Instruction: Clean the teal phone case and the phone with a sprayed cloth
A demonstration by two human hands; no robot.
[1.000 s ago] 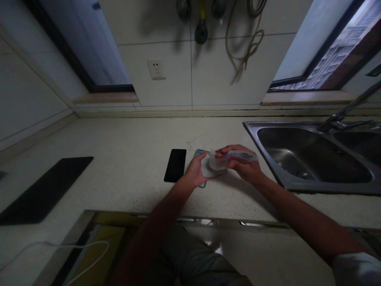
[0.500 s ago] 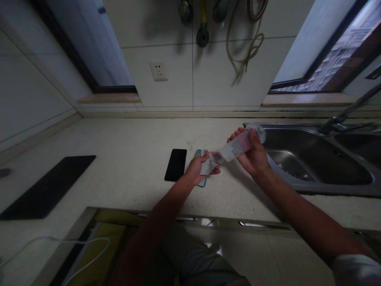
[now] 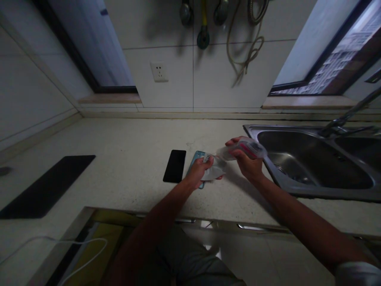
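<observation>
My right hand [image 3: 248,165] is closed round a small clear bottle [image 3: 244,149] with a pink label, held nearly level with its nozzle pointing left. My left hand [image 3: 199,171] pinches a white cloth or tissue [image 3: 214,171] just under the nozzle. Beneath my left hand, a blue phone or phone case [image 3: 196,159] lies on the countertop [image 3: 125,159], partly hidden by the hand. A black phone [image 3: 174,166] lies face up just left of it.
A steel sink [image 3: 312,159] with a tap [image 3: 345,115] is set in the counter on the right. A black mat [image 3: 44,184] lies at the left. A white cable [image 3: 59,246] runs at bottom left. A socket [image 3: 158,71] and hanging utensils are on the tiled wall.
My right hand raised and tipped the bottle, then lowered it to nearly level again. My left hand gathered the cloth and holds it bunched under the nozzle.
</observation>
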